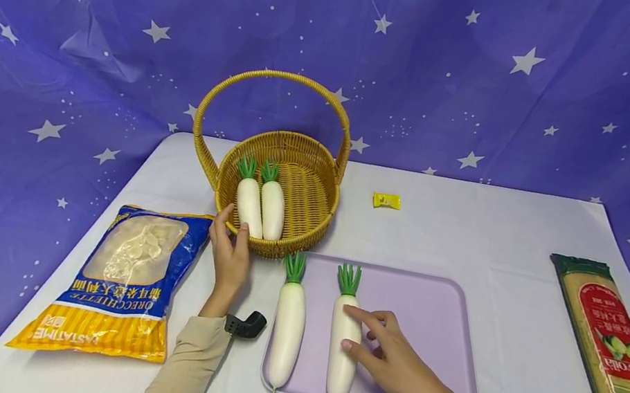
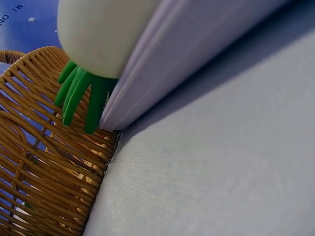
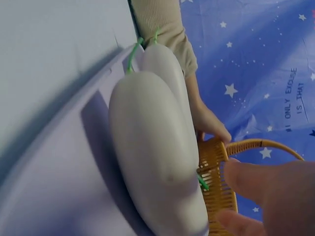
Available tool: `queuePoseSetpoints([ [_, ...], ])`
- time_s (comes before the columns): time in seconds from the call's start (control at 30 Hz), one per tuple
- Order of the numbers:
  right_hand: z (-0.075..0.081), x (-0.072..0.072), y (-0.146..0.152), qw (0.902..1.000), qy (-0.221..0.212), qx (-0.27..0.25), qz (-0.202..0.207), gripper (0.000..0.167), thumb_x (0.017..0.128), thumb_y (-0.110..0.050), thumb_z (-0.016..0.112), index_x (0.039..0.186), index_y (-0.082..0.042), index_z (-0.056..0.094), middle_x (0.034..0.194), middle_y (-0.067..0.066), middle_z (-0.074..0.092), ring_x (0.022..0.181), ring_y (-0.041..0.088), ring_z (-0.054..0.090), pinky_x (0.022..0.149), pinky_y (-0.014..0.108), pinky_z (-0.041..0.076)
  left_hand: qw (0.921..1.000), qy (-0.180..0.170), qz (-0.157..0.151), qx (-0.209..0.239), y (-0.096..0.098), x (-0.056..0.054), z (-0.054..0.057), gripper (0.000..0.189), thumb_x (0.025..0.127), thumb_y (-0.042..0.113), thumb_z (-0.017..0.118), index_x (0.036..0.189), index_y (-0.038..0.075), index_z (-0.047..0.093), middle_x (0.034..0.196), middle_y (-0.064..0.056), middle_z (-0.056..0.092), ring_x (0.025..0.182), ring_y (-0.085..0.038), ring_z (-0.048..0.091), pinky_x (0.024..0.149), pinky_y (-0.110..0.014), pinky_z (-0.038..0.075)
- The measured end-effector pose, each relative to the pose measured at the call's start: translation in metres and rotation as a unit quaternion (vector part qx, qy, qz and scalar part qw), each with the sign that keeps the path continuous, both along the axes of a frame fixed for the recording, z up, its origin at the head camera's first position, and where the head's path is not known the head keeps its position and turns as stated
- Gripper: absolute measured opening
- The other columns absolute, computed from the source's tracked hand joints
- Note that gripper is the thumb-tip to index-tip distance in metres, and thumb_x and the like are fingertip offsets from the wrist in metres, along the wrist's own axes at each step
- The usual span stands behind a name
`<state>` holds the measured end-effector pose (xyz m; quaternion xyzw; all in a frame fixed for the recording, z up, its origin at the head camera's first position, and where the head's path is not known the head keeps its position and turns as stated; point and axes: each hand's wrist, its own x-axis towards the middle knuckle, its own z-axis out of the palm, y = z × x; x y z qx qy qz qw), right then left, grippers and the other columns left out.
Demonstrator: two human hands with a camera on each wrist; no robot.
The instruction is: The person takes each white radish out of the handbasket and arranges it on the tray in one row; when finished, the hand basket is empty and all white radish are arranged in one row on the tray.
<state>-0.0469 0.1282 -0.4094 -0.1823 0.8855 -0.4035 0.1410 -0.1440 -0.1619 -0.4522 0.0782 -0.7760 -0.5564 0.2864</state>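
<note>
Two white radishes with green tops lie on a light purple tray (image 1: 423, 300): a left radish (image 1: 287, 332) along its left edge and a right radish (image 1: 342, 359) beside it. My right hand (image 1: 396, 362) is over the right radish, thumb and index finger extended; in the right wrist view the fingers (image 3: 261, 182) look apart from it. My left hand (image 1: 228, 265) touches the near left rim of a wicker basket (image 1: 310, 224), its fingers fairly straight. Inside the basket are two more radishes (image 1: 271, 210), side by side. The left wrist view shows the basket's side (image 2: 44, 162) and one radish (image 2: 103, 34).
A blue and yellow pasta bag (image 1: 121, 289) lies left of my left arm. At the far right is a long pack of noodles (image 1: 615, 362) with green ends. A small yellow wrapped sweet (image 1: 386, 201) sits behind the tray. The basket's tall handle (image 1: 286, 75) arches upward.
</note>
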Motion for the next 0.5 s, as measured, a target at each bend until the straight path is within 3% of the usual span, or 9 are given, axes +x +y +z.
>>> queuePoseSetpoints([
  [0.13,0.004,-0.008,0.007,0.9984,0.024,-0.018,-0.048,0.051,0.086,-0.039,0.057,0.132,-0.022,0.043,0.113,0.011,0.050,0.098,0.021,0.051,0.077,0.035,0.042,1.0000,-0.001,-0.001,0.007,0.001,-0.001,-0.001,0.044,0.092,0.017,0.046,0.135,0.015,0.036,0.139,-0.016,0.028,0.131,-0.029,0.027,0.101,-0.051,0.028],
  [0.23,0.009,-0.019,0.011,0.9938,0.002,-0.089,-0.066,0.046,0.086,-0.029,0.060,0.126,-0.011,0.048,0.114,0.015,0.054,0.096,0.019,0.056,0.079,0.033,0.043,0.9999,-0.003,-0.004,0.012,0.003,0.000,0.002,0.045,0.092,0.014,0.045,0.135,0.013,0.035,0.139,-0.018,0.026,0.132,-0.031,0.026,0.102,-0.053,0.026],
  [0.33,0.013,-0.033,0.011,0.9785,-0.052,-0.190,-0.061,0.042,0.087,-0.021,0.059,0.122,-0.001,0.048,0.114,0.020,0.056,0.092,0.012,0.058,0.077,0.026,0.045,0.9998,-0.004,-0.010,0.014,0.007,0.005,0.013,0.044,0.092,0.010,0.044,0.135,0.007,0.034,0.139,-0.022,0.025,0.132,-0.035,0.024,0.103,-0.056,0.023],
  [0.37,0.014,-0.037,0.009,0.9691,-0.071,-0.230,-0.052,0.042,0.088,-0.019,0.057,0.123,0.002,0.046,0.114,0.020,0.056,0.092,0.011,0.059,0.078,0.025,0.046,0.9998,-0.005,-0.011,0.014,0.008,0.007,0.017,0.044,0.092,0.009,0.044,0.135,0.005,0.034,0.139,-0.023,0.025,0.132,-0.036,0.023,0.103,-0.056,0.022],
  [0.43,0.017,-0.046,0.002,0.9395,-0.116,-0.320,-0.038,0.045,0.090,-0.017,0.054,0.125,0.007,0.041,0.115,0.018,0.057,0.096,0.010,0.060,0.082,0.025,0.047,0.9999,-0.006,-0.010,0.012,0.011,0.011,0.026,0.044,0.092,0.008,0.043,0.134,0.002,0.034,0.138,-0.025,0.025,0.132,-0.037,0.024,0.103,-0.056,0.022],
  [0.5,0.019,-0.057,-0.009,0.8952,-0.168,-0.412,-0.019,0.047,0.093,-0.016,0.047,0.130,0.009,0.034,0.116,0.012,0.058,0.104,0.013,0.059,0.089,0.028,0.046,0.9999,-0.005,-0.009,0.011,0.013,0.015,0.033,0.043,0.092,0.007,0.043,0.133,0.000,0.033,0.137,-0.025,0.026,0.131,-0.038,0.024,0.103,-0.057,0.022],
])
